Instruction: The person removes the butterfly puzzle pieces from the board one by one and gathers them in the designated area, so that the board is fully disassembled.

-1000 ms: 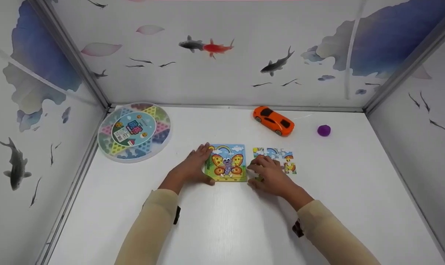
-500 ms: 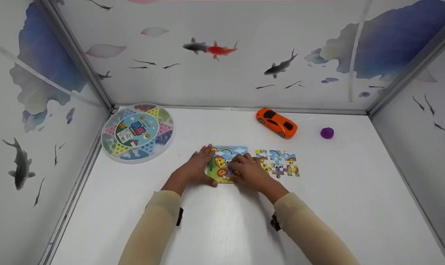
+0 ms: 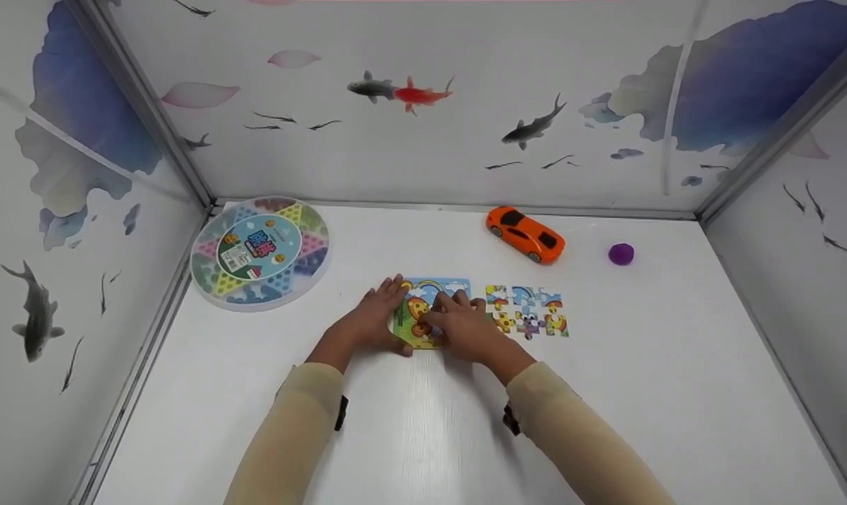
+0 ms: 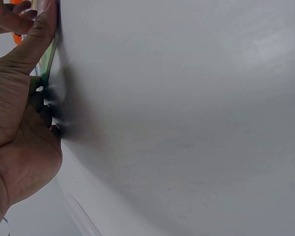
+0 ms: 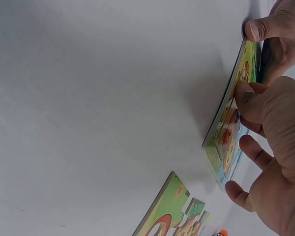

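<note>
A square puzzle board (image 3: 405, 334) with a butterfly picture lies mid-table. My left hand (image 3: 369, 321) holds its left side, the thumb at the near corner and the fingers along the edge. My right hand (image 3: 471, 332) is over the right part of the board. Its thumb and index finger pinch at the picture surface, seen in the right wrist view; the small puzzle piece between them is mostly hidden. Its other fingers stay loosely bent above the board. Just right of the board, several loose jigsaw pieces (image 3: 528, 323) lie in rows.
A round game box (image 3: 306, 279) with a clear lid stands at the back left. Behind the pieces sit an orange toy car (image 3: 525, 235) and a purple ball (image 3: 620, 254). Walls printed with fish enclose the white table (image 3: 648, 393) at the back and sides.
My right hand has moved left from the loose pieces onto the board, then slightly further left. The rows it covered now show. My left hand keeps its hold on the board.
</note>
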Demonstrator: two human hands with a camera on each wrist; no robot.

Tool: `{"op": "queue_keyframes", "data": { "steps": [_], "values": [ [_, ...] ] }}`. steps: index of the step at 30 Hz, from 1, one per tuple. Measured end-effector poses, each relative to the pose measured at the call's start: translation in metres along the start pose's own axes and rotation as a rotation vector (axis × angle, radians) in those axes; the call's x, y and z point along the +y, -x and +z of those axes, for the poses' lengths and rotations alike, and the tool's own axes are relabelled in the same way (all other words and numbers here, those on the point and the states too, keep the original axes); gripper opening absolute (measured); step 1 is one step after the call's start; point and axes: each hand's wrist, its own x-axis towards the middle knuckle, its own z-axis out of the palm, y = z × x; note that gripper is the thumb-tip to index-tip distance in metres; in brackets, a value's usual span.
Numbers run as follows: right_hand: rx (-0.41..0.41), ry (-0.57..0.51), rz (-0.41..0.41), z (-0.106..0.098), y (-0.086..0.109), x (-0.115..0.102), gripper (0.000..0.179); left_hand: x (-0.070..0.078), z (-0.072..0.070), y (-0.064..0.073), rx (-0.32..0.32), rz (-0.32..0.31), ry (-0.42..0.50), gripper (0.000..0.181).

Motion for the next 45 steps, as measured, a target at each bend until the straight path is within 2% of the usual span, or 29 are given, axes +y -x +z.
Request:
{"op": "queue_keyframes", "data": {
  "steps": [5, 15, 26, 31, 38, 45],
  "values": [
    [-0.016, -0.020, 0.036, 0.001, -0.001, -0.003, 0.040, -0.001, 0.001, 0.000, -0.003, 0.010, -0.008, 0.128],
    [-0.041, -0.145, 0.028, 0.001, -0.001, -0.004, 0.040, -0.002, 0.000, 0.001, -0.002, 0.012, -0.001, 0.128],
    [-0.080, -0.124, 0.020, -0.003, 0.000, -0.003, 0.048, -0.002, 0.000, -0.001, -0.008, 0.013, -0.009, 0.128],
    [-0.089, -0.093, -0.016, -0.005, 0.001, -0.003, 0.051, -0.001, 0.000, -0.001, -0.003, 0.015, -0.004, 0.128],
    [-0.028, -0.005, -0.122, -0.005, 0.006, 0.001, 0.040, 0.001, 0.000, 0.001, 0.008, 0.025, 0.010, 0.128],
    [0.040, 0.017, -0.137, -0.002, 0.014, 0.011, 0.037, 0.002, -0.001, 0.003, 0.013, 0.008, 0.030, 0.128]
  ]
}}
